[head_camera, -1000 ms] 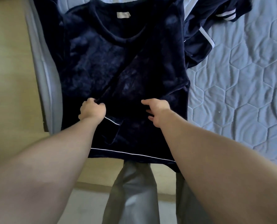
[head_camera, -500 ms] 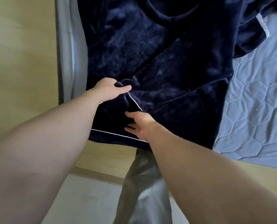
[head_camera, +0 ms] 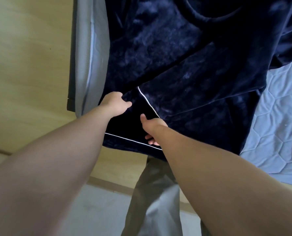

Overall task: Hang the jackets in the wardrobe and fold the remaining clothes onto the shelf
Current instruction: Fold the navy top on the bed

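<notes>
Top (head_camera: pixel 184 68): navy, velvety, trimmed with white piping. It lies flat and front up on the bed cover (head_camera: pixel 278 133), at the left side of the bed. The long axis runs from the neckline (head_camera: pixel 211 19) at the far end to the hem (head_camera: pixel 130 142) at the near end, leaning a little to the right as it goes away. The hem hangs past the bed's near edge. Sleeve (head_camera: pixel 201 68): folded slantwise across the front, from far right to near left. Its piped cuff (head_camera: pixel 146 103) points toward the near left and ends between the two hands. Left hand (head_camera: pixel 115 103): at the left edge of the top, just left of the cuff. The fingers are curled down into the cloth and grip a bunch of it, with the thumb laid on top. Right hand (head_camera: pixel 150 128): just below the cuff and just above the hem piping. The thumb is on top of the cloth and the fingers are curled beneath the palm, pinching a fold of the top; how much cloth they hold cannot be told. Bed cover: pale blue, quilted in hexagons, bare to the right of the top. Mattress (head_camera: pixel 84 65): its grey side is just left of the top. Second garment (head_camera: pixel 288 45): dark, at the far right, touching the top's right edge. Trousers (head_camera: pixel 155 201): grey, on the person, below the hem.
</notes>
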